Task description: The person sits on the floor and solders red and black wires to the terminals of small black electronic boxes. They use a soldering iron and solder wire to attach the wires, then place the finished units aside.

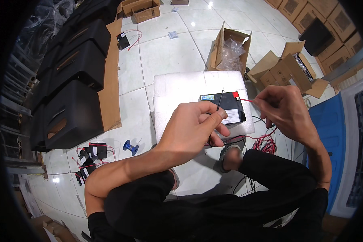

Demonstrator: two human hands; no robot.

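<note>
A black box-shaped battery [236, 105] with a red terminal corner lies on a white foam block [177, 86] before me. My left hand [201, 123] is over the battery's near left part, pinching a black wire [220, 99] whose stripped tip points up and away. To the right, my right hand [280, 107] pinches a thin red wire [246, 100] that runs to the battery's red corner. Whether the wire is fixed to the terminal there is too small to tell. The left hand hides part of the battery.
A blue spool [130, 147] and several wired black batteries [94, 151] lie on the tiled floor at left. A red wire bundle [264, 145] lies by my foot. Open cartons [213, 50] stand beyond the foam; black cases [78, 109] line the left, a blue panel [324, 137] the right.
</note>
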